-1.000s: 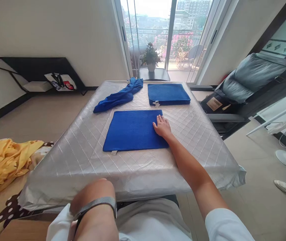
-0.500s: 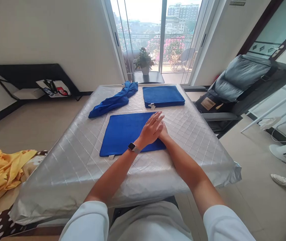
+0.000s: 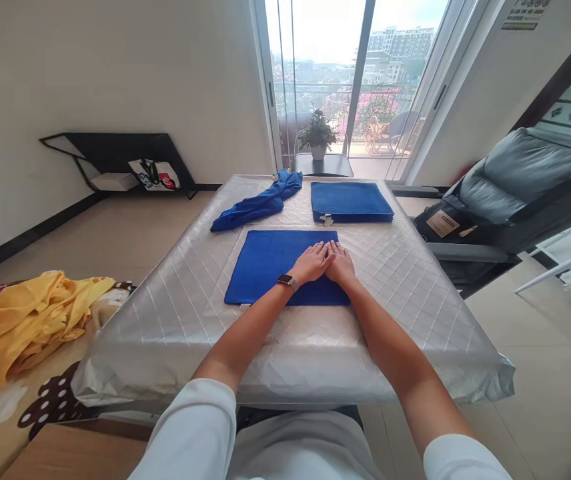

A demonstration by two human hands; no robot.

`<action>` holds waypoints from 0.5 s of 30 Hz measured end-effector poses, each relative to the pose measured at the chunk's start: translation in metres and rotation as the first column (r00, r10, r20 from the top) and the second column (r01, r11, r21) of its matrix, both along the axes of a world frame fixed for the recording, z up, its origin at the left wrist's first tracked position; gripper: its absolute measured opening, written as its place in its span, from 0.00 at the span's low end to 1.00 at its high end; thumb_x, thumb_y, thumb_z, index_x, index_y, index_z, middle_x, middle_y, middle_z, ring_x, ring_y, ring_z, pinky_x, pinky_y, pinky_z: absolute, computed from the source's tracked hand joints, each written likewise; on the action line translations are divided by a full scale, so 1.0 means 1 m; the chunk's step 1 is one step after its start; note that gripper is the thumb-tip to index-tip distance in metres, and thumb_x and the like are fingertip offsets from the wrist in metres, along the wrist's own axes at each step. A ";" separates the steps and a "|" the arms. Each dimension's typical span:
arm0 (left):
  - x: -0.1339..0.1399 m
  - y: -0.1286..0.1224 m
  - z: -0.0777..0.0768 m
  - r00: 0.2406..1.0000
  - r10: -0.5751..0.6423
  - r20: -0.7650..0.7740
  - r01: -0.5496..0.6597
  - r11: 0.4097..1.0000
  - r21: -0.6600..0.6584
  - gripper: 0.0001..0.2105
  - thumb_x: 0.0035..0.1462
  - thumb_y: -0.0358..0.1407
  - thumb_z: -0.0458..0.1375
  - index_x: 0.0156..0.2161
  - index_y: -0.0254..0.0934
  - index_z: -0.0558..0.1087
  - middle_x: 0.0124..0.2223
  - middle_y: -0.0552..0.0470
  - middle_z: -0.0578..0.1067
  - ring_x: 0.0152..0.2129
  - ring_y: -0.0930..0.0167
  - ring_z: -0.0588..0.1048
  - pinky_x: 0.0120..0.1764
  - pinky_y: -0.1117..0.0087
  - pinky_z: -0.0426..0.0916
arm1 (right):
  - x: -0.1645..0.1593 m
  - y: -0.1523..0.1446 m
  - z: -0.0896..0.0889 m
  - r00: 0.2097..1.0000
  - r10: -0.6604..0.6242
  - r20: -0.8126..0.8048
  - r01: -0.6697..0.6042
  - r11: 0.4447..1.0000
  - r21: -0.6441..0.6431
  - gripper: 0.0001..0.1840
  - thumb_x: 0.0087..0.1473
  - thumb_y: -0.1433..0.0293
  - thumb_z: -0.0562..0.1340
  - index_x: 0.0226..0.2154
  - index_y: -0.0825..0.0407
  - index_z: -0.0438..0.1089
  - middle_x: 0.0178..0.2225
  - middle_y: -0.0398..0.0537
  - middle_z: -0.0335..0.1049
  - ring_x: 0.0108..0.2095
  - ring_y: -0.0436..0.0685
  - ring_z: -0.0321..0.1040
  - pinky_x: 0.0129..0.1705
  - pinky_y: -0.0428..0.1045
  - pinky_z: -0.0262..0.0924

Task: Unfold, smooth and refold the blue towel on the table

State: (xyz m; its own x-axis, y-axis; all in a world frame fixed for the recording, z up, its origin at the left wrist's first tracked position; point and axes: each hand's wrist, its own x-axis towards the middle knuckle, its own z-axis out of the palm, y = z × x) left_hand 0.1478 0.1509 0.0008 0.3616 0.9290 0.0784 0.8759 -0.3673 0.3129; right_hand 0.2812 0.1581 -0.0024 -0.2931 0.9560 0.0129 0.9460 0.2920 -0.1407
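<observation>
Blue cloth [image 3: 265, 263] lies flat on the table [image 3: 165, 313]

I can see the left hand [image 3: 311, 263] and the right hand [image 3: 340, 263] side by side on the right part of the cloth. Both hands are spread flat, palms down, with their fingers out straight. They press on the cloth and grip nothing. The two hands touch each other. The left arm wears a watch [image 3: 286, 281].

The cloth is in the middle of the table, right in front of the person. Past it, on the right, sits a neat blue pile [image 3: 350, 199] with a white tag [image 3: 326, 219]. On the left is a crumpled blue rag [image 3: 260, 202]. A plant [image 3: 318, 133] stands on a chair [image 3: 323, 165] behind the table.
</observation>
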 end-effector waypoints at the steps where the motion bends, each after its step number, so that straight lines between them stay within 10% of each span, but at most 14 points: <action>1: 0.001 0.005 0.001 1.000 0.014 -0.011 -0.014 1.000 -0.014 0.34 0.74 0.51 0.34 0.74 0.29 0.54 0.75 0.36 0.54 0.73 0.61 0.51 0.72 0.57 0.47 | 0.000 0.000 0.000 1.000 -0.004 -0.006 0.004 1.000 0.003 0.36 0.70 0.65 0.43 0.75 0.61 0.46 0.77 0.54 0.40 0.76 0.61 0.38 0.74 0.57 0.37; 8: -0.015 0.004 -0.005 0.994 0.079 -0.076 -0.079 0.997 0.010 0.35 0.73 0.52 0.31 0.74 0.33 0.55 0.76 0.41 0.53 0.74 0.63 0.49 0.73 0.56 0.42 | -0.003 0.003 -0.001 0.999 -0.025 -0.048 0.025 1.000 -0.010 0.36 0.71 0.61 0.42 0.74 0.63 0.46 0.76 0.54 0.40 0.76 0.61 0.37 0.75 0.58 0.34; 15: -0.126 -0.008 -0.002 0.929 0.327 -0.175 -0.337 0.941 -0.031 0.37 0.72 0.55 0.33 0.75 0.32 0.49 0.77 0.41 0.48 0.74 0.61 0.46 0.73 0.53 0.41 | -0.005 0.001 0.004 0.997 -0.049 -0.058 0.047 0.998 -0.041 0.39 0.72 0.56 0.41 0.75 0.62 0.44 0.77 0.54 0.38 0.76 0.60 0.36 0.75 0.57 0.33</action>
